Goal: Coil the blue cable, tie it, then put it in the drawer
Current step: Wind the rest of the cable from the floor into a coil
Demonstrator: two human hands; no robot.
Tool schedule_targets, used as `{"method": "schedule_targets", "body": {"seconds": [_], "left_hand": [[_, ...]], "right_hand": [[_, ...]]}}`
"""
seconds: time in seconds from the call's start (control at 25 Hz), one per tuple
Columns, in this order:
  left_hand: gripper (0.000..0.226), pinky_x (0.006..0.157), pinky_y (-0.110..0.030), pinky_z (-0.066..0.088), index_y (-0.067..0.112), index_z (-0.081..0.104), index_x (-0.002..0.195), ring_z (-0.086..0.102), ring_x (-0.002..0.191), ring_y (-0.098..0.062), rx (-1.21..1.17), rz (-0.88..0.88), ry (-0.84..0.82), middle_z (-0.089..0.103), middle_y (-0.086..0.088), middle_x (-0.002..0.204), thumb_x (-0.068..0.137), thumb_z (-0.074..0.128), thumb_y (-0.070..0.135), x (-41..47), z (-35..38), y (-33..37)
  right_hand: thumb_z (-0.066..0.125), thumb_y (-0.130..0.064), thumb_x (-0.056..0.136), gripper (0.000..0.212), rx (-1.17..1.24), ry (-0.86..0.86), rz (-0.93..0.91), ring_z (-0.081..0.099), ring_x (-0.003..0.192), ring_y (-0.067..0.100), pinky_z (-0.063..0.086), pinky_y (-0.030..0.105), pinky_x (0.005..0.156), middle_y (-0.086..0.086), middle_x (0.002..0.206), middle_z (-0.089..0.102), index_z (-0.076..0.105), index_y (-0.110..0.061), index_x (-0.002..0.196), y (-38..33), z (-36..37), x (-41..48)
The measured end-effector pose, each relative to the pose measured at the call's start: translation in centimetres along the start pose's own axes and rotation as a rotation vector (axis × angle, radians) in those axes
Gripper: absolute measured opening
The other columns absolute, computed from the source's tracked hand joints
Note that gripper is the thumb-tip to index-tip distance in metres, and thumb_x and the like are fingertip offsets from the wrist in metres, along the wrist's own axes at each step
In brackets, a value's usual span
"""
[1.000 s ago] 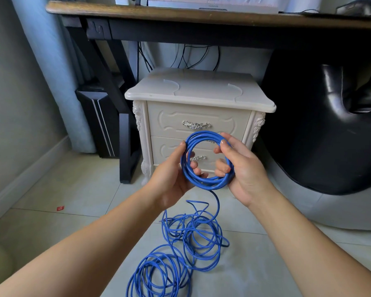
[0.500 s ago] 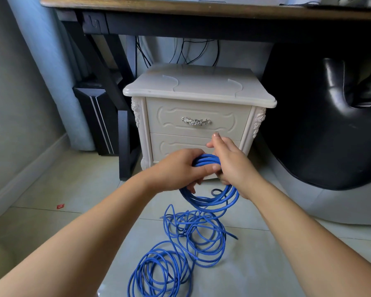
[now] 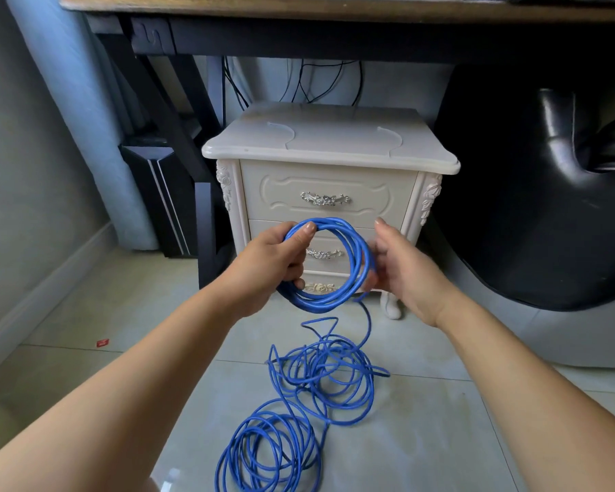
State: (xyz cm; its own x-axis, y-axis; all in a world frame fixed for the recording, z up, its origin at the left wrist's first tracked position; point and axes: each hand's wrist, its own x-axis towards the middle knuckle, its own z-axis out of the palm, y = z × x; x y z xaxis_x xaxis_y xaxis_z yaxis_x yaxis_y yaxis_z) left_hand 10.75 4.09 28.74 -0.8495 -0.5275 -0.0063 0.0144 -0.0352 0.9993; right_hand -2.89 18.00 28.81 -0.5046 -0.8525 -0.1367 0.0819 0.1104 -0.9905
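Note:
A blue cable is partly wound into a ring-shaped coil (image 3: 355, 250) held upright in front of a cream nightstand. My left hand (image 3: 274, 261) grips the coil's left side, thumb on top and fingers curled through the ring. My right hand (image 3: 398, 268) holds the coil's right side, with its fingertips hidden behind the strands. From the coil one strand drops to a loose tangle of cable (image 3: 316, 385) on the tiled floor. The nightstand's top drawer (image 3: 327, 200) and lower drawer (image 3: 325, 253) both sit closed.
The nightstand (image 3: 331, 143) stands under a wooden desk (image 3: 334, 8). A black chair (image 3: 547, 193) fills the right side. Black desk legs (image 3: 178, 136) and a dark computer case (image 3: 157, 193) stand at the left. A small red scrap (image 3: 102, 343) lies on the floor.
The coil has come up from a flattened, lowered position to an upright open ring. My hands have moved apart to its two sides. More cable has joined the coil.

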Motion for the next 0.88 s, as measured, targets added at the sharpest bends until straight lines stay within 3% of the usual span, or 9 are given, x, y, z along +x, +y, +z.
{"method": "schedule_targets", "body": {"seconds": [0.08,0.16,0.24,0.32,0.44,0.52,0.68,0.8,0.88], "left_hand": [[0.024,0.052,-0.026,0.041,0.017,0.05,0.081,0.024,0.045,-0.008,0.051,0.007,0.07,0.028,0.01,0.056,0.102,0.047,0.029,0.1,-0.1,0.0],[0.023,0.052,-0.026,0.042,0.014,0.05,0.085,0.027,0.042,-0.008,0.101,0.037,0.153,0.031,0.008,0.057,0.102,0.049,0.029,0.2,-0.1,-0.1],[0.025,0.052,-0.03,0.042,0.013,0.049,0.083,0.03,0.041,-0.009,0.142,0.078,0.223,0.034,0.008,0.056,0.101,0.05,0.03,0.2,0.1,-0.2],[0.027,0.054,-0.032,0.042,0.015,0.049,0.078,0.033,0.041,-0.009,0.141,0.106,0.279,0.036,0.009,0.055,0.1,0.051,0.031,0.2,0.4,-0.4],[0.028,0.052,-0.03,0.04,0.016,0.048,0.077,0.033,0.041,-0.009,0.016,0.11,0.364,0.035,0.01,0.051,0.101,0.051,0.03,0.0,1.4,-0.6],[0.025,0.054,-0.03,0.039,0.015,0.049,0.081,0.033,0.04,-0.008,-0.055,0.092,0.405,0.035,0.012,0.047,0.102,0.049,0.03,-0.2,2.5,-1.0],[0.026,0.062,-0.034,0.044,0.014,0.047,0.083,0.039,0.041,-0.008,-0.172,0.025,0.418,0.037,0.011,0.049,0.102,0.047,0.032,-0.5,3.5,-2.2],[0.025,0.07,-0.038,0.047,0.014,0.05,0.083,0.047,0.047,-0.009,-0.21,-0.021,0.337,0.041,0.004,0.059,0.101,0.049,0.031,-0.7,3.4,-2.5],[0.023,0.07,-0.035,0.049,0.013,0.055,0.085,0.055,0.058,-0.012,-0.129,-0.066,0.209,0.05,0.001,0.063,0.099,0.053,0.031,-1.0,2.7,-2.3]], "right_hand": [[0.049,-0.03,0.099,0.025,0.027,0.055,-0.064,0.04,0.052,0.015,0.044,0.029,0.053,0.004,0.062,0.042,0.059,-0.011,0.087,-0.5,-0.7,0.2],[0.059,-0.02,0.094,0.007,0.013,0.072,-0.098,0.038,0.054,0.014,0.035,0.026,0.047,0.004,0.073,0.046,0.059,-0.013,0.092,-0.7,-0.4,0.1],[0.065,-0.016,0.09,0.011,0.003,0.079,-0.101,0.041,0.056,0.013,0.034,0.025,0.047,0.004,0.084,0.051,0.057,-0.016,0.098,-0.4,0.3,-0.2],[0.066,-0.014,0.09,0.02,-0.011,0.057,-0.116,0.05,0.065,0.016,0.042,0.026,0.054,0.004,0.088,0.059,0.055,-0.02,0.105,-0.1,0.9,-0.3],[0.057,-0.016,0.097,0.021,-0.07,0.076,-0.166,0.069,0.089,0.021,0.053,0.034,0.08,0.004,0.088,0.074,0.053,-0.028,0.114,0.2,1.4,-0.5],[0.051,-0.017,0.101,0.019,-0.051,0.136,-0.199,0.071,0.085,0.019,0.055,0.037,0.085,0.004,0.083,0.072,0.053,-0.032,0.111,0.3,2.0,-0.6],[0.044,-0.022,0.103,0.012,-0.057,0.189,-0.178,0.069,0.061,0.015,0.057,0.035,0.069,0.0,0.083,0.064,0.053,-0.028,0.109,0.9,2.9,-0.5],[0.043,-0.023,0.104,0.013,-0.16,0.15,-0.089,0.07,0.063,0.018,0.057,0.037,0.068,0.003,0.076,0.064,0.053,-0.015,0.099,0.8,2.2,-0.6],[0.043,-0.022,0.104,0.015,-0.345,0.177,-0.085,0.07,0.06,0.014,0.055,0.023,0.055,0.003,0.072,0.061,0.049,-0.014,0.093,0.3,1.5,-0.8]]}}
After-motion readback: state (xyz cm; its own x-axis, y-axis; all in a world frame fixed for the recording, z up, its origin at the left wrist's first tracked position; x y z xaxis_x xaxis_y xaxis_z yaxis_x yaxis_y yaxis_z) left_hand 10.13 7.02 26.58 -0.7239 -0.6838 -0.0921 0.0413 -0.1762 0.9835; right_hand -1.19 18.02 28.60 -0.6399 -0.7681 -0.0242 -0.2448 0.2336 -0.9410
